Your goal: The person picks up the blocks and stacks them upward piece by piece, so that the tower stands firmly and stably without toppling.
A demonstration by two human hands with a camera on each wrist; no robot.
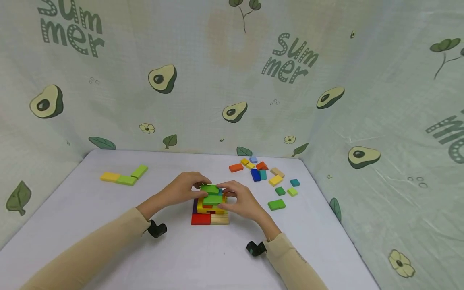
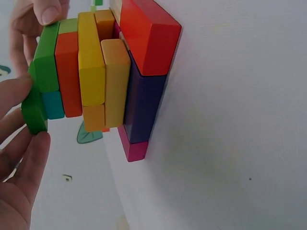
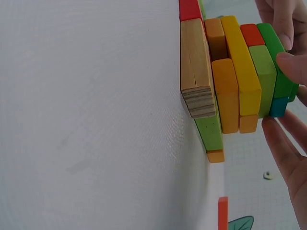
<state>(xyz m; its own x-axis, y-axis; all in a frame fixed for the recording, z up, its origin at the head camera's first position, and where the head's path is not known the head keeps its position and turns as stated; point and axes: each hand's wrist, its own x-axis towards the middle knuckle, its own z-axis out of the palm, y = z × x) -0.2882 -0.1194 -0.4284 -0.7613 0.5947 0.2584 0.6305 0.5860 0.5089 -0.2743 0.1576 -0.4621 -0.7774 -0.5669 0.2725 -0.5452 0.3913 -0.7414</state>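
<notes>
Your left hand (image 1: pixel 186 187) pinches the topmost green rectangular wooden block (image 1: pixel 209 189); your right hand's (image 1: pixel 241 199) grip is unclear. Uneven pressure could topple the multicoloured wooden-block tower (image 2: pixel 91 72).

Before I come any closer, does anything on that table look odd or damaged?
One thing: the bare wooden block, at the front right of the stack's base, has a thin dark line along its face. It could be a crack, but I can't tell it from grain or a seam.
</notes>
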